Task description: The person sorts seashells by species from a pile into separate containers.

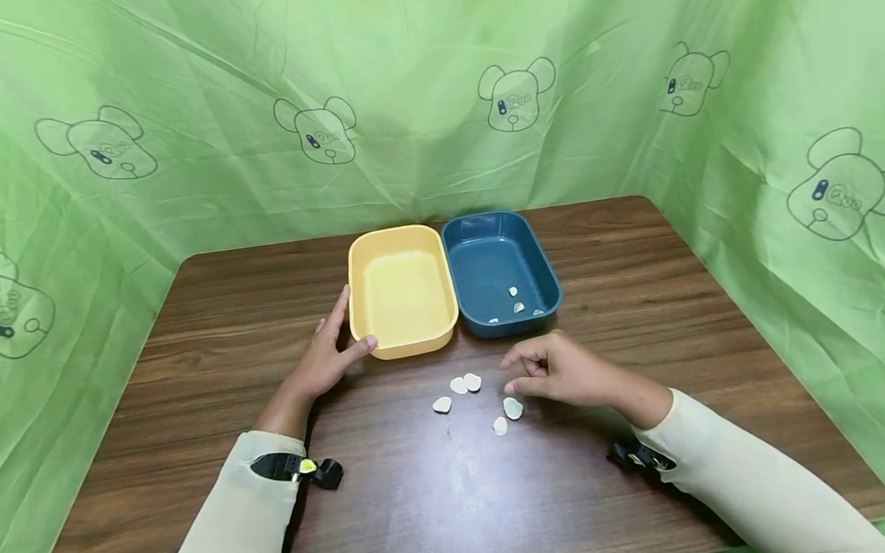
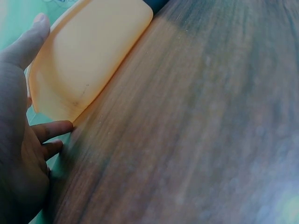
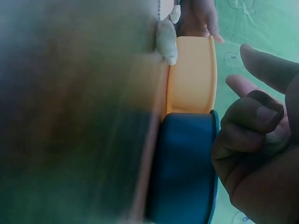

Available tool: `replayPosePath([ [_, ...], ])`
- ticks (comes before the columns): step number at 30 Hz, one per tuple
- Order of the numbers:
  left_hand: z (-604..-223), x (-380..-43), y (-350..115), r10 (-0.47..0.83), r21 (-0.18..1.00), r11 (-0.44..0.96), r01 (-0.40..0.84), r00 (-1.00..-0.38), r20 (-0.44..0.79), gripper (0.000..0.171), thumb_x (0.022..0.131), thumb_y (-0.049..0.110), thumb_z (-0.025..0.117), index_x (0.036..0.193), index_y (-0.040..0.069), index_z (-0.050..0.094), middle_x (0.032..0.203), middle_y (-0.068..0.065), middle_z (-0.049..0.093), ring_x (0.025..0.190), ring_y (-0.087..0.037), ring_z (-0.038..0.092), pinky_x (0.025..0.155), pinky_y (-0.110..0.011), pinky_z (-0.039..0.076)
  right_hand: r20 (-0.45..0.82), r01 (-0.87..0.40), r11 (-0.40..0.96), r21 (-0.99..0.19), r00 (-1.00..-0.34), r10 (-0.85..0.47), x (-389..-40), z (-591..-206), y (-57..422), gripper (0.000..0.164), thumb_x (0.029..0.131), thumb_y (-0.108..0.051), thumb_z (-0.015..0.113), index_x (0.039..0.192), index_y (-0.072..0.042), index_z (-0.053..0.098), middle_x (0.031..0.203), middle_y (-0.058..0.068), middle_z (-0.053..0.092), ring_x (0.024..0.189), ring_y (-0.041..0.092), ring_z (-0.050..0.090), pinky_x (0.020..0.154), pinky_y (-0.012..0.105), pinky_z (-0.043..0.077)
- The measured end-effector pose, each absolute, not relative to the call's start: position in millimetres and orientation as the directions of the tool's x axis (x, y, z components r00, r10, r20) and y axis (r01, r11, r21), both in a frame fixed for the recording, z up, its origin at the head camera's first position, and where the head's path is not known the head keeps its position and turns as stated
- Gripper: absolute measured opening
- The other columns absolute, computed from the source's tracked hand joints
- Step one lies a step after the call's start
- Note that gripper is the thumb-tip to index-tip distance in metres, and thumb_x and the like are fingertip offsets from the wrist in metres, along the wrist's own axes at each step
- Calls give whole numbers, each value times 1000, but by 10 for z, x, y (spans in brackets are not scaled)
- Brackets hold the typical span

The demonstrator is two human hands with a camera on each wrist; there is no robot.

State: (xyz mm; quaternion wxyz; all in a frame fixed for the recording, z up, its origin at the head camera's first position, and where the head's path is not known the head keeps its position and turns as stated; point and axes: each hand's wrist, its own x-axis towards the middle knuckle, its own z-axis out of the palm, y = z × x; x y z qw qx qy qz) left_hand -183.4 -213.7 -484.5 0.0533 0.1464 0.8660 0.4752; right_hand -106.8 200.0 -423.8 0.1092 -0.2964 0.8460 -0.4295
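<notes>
My left hand (image 1: 325, 358) rests against the left front corner of a yellow tray (image 1: 408, 345), its fingers along the side and thumb at the front. In the left wrist view, fingertips touch the tray's outer wall (image 2: 93, 60). My right hand (image 1: 563, 370) hovers over the table just in front of a blue tray (image 1: 505, 327). Its thumb and index finger are apart with nothing between them, and the other fingers bend loosely. Nearest to it lies a pale seashell (image 1: 513, 408), with another white seashell (image 1: 499, 425) close by. Several small shells (image 1: 518, 307) lie inside the blue tray.
Two touching white shells (image 1: 466, 384) and a single shell (image 1: 442, 404) lie on the brown wooden table (image 1: 394, 496) left of the right hand. The trays stand side by side near the back edge. Green printed curtains (image 1: 402, 78) enclose the table at the back and sides.
</notes>
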Motion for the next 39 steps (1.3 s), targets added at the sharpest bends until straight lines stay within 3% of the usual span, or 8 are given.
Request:
replayPosePath([
  [4,-4848,-1832,-2140,298,844,498,199,-953,49,105,101,38,76,176,42,3,182,-5,28,166,-44,16,132,-75,10,50,-376,444,-813,-806,-590,-1045,-4279,2037,25,91,-12,90,112,-1,82,64,-15,40,59,-3,38,60,18,39],
  [11,-4835,-1847,-2123,306,816,539,210,-951,42,104,102,43,73,176,41,1,185,-6,17,169,-48,12,135,-72,3,-26,-307,429,-849,-788,-615,-1000,-4353,2099,33,89,-12,91,117,1,79,65,-14,39,59,-2,39,66,18,44],
  [18,-4834,-1840,-2114,304,840,500,211,-951,58,104,101,37,75,176,40,3,181,-6,31,167,-44,19,134,-72,11,-112,-246,425,-871,-743,-660,-1036,-4434,2154,39,87,-9,92,122,3,77,65,-11,39,59,-2,41,61,16,40],
  [23,-4848,-1832,-2125,300,849,490,196,-953,46,105,101,36,76,176,41,4,179,-7,36,165,-43,19,133,-73,11,-134,-253,433,-865,-714,-687,-1059,-4509,2167,42,86,-10,93,124,2,77,67,-12,40,61,-3,40,62,15,38],
  [32,-4853,-1842,-2126,307,823,525,216,-950,54,103,102,45,73,177,39,2,185,-6,16,170,-47,10,135,-71,-2,-124,-288,455,-843,-719,-684,-1047,-4569,2149,40,85,-12,93,121,-1,80,65,-14,41,62,-3,41,59,16,39],
  [39,-4855,-1824,-2123,306,828,507,240,-948,87,107,100,55,74,178,33,5,184,-13,18,168,-53,14,134,-73,-3,-113,-315,467,-826,-720,-685,-1052,-4599,2137,32,84,-15,94,114,-9,85,63,-15,41,62,-4,42,57,15,36],
])
